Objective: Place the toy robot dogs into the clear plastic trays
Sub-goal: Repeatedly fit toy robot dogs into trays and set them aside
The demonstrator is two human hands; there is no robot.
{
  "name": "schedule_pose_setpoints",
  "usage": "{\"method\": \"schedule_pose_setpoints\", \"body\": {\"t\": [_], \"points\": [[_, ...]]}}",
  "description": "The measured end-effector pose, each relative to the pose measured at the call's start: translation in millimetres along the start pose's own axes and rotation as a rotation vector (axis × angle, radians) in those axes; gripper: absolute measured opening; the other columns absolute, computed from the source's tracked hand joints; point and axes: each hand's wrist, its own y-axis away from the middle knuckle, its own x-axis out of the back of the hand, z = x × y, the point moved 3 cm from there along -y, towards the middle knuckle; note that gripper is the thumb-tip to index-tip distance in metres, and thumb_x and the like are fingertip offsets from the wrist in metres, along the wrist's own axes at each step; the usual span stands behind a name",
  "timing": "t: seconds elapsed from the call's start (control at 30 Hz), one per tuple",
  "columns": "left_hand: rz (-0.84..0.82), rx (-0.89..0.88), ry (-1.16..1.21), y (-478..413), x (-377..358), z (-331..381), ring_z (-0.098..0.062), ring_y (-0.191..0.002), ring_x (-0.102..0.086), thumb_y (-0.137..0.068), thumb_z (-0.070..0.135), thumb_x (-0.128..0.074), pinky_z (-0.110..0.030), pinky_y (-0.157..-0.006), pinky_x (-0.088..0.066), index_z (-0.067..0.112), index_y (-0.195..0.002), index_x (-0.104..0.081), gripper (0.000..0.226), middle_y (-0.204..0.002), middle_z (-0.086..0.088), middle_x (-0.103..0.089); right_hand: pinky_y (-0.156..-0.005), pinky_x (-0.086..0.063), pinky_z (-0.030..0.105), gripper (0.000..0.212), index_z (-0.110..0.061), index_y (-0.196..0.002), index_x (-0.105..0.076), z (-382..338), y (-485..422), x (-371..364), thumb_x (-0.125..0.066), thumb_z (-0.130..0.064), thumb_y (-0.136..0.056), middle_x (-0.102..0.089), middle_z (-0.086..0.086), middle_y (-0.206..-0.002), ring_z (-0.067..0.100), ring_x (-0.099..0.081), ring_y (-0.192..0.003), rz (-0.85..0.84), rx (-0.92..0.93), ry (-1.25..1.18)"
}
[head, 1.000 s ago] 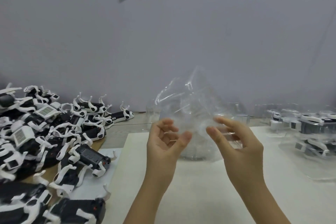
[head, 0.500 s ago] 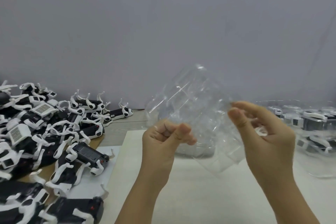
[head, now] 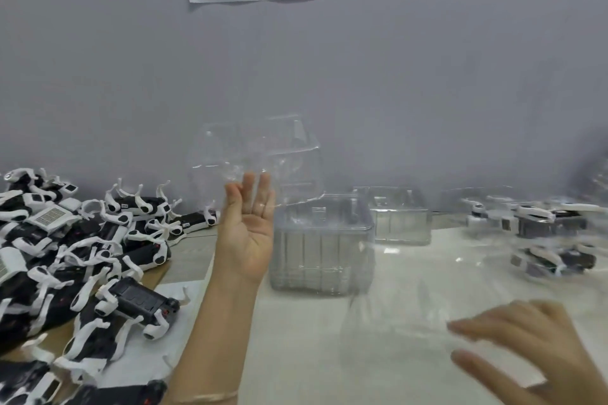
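Nearest, right of the tray stack (head: pixel 322 240), the blurred right hand (head: pixel 526 348) spreads released fingers. Left of the stack, the left hand (head: pixel 248 233) holds up a clear tray (head: pixel 263 154) on straight fingers; best set it flat on the surface (head: pixel 296 371) before taking a dog (head: pixel 131 302) from the left pile. Filled trays (head: pixel 543 223) crowd the stack's far right.

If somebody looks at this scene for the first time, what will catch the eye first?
The big heap of black-and-white toy robot dogs on the left of the table draws the eye first. Next comes the left hand, up at the centre with straight fingers against a clear plastic tray, just above a stack of clear trays.
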Motion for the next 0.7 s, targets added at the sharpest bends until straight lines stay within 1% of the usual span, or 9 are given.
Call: {"method": "schedule_pose_setpoints", "body": {"t": [0.1, 0.17, 0.23, 0.3, 0.43, 0.5, 0.57, 0.63, 0.7], "points": [[0.014, 0.098, -0.089, -7.5, -0.2, -27.6, -0.019, -0.094, -0.073, -0.076, 0.029, -0.059, -0.038, -0.091, -0.051, 0.018, -0.087, -0.06, 0.015, -0.091, 0.003, -0.076, -0.068, -0.032, 0.02, 0.047, -0.046, -0.084, -0.073, 3.3, 13.1, -26.1, -0.03, -0.06, -0.098, -0.061, -0.027, -0.073, -0.006, -0.052, -0.061, -0.262, 0.196, 0.185], [0.044, 0.181, -0.136, -6.7, 5.3, -43.1, -0.024, -0.087, -0.073, -0.077, 0.024, -0.062, -0.045, -0.085, -0.057, 0.014, -0.085, -0.061, 0.013, -0.088, -0.002, -0.073, -0.062, -0.036, 0.009, 0.043, -0.056, -0.091, -0.067, 6.3, 11.4, -38.6, -0.025, -0.063, -0.095, -0.063, -0.034, -0.087, -0.009, -0.054, -0.062, -0.436, 0.251, 0.311], [0.093, 0.244, -0.202, -3.1, 15.4, -49.0, -0.027, -0.078, -0.073, -0.076, 0.02, -0.065, -0.044, -0.073, -0.061, 0.009, -0.085, -0.062, 0.015, -0.084, -0.007, -0.069, -0.061, -0.047, 0.011, 0.037, -0.059, -0.101, -0.065, 4.5, -0.8, -40.6, -0.035, -0.074, -0.084, -0.063, -0.032, -0.107, -0.01, -0.054, -0.074, -0.457, 0.145, 0.23], [0.153, 0.296, -0.323, 3.3, 28.2, -48.4, -0.026, -0.071, -0.073, -0.072, 0.022, -0.07, -0.037, -0.062, -0.062, 0.005, -0.085, -0.063, 0.022, -0.078, -0.009, -0.069, -0.077, -0.049, 0.023, 0.049, -0.063, -0.116, -0.056, 8.3, -19.2, -40.5, -0.039, -0.086, -0.076, -0.053, -0.034, -0.128, -0.009, -0.048, -0.102, -0.302, -0.096, -0.047], [0.274, 0.413, -0.67, 24.2, 48.1, -52.2, -0.023, -0.062, -0.072, -0.062, 0.038, -0.077, -0.025, -0.049, -0.056, 0.0, -0.081, -0.064, 0.044, -0.067, -0.009, -0.072, -0.112, -0.033, 0.045, 0.086, -0.078, -0.131, -0.011, 29.2, -70.4, -74.7, -0.058, -0.088, -0.059, -0.013, -0.024, -0.157, 0.006, -0.019, -0.144, -0.208, -0.537, -0.444], [0.298, 0.463, -0.79, 30.7, 52.1, -51.8, -0.018, -0.053, -0.068, -0.055, 0.051, -0.078, -0.022, -0.043, -0.051, 0.003, -0.076, -0.062, 0.055, -0.058, -0.006, -0.067, -0.114, -0.017, 0.036, 0.097, -0.077, -0.132, -0.003, 28.3, -99.6, -100.0, -0.065, -0.079, -0.058, 0.004, -0.016, -0.162, -0.002, -0.002, -0.143, -0.228, -0.543, -0.517], [0.325, 0.473, -0.921, 31.3, 57.9, -46.3, -0.012, -0.045, -0.05, -0.042, 0.062, -0.08, -0.021, -0.038, -0.037, 0.012, -0.075, -0.059, 0.063, -0.053, 0.002, -0.05, -0.112, -0.018, 0.038, 0.095, -0.077, -0.133, -0.004, 26.4, -117.7, -122.0, -0.066, -0.074, -0.06, 0.011, -0.012, -0.162, 0.004, 0.0, -0.145, -0.252, -0.504, -0.489], [0.399, 0.358, -0.988, 28.2, 65.2, -35.8, -0.013, -0.053, -0.033, -0.033, 0.065, -0.082, -0.024, -0.046, -0.027, 0.016, -0.084, -0.057, 0.075, -0.065, 0.003, -0.039, -0.115, -0.022, 0.042, 0.084, -0.073, -0.134, -0.017, 31.1, -125.1, -136.0, -0.067, -0.07, -0.067, 0.004, -0.01, -0.163, 0.015, -0.008, -0.149, -0.272, -0.44, -0.41], [0.456, 0.13, -0.892, 23.4, 67.6, -24.4, -0.013, -0.064, -0.04, -0.037, 0.064, -0.087, -0.026, -0.057, -0.031, 0.021, -0.091, -0.05, 0.079, -0.08, 0.003, -0.046, -0.113, -0.026, 0.037, 0.067, -0.057, -0.136, -0.039, 42.3, -128.6, -143.9, -0.07, -0.057, -0.077, -0.01, -0.005, -0.163, 0.019, -0.019, -0.148, -0.275, -0.441, -0.356]]}}
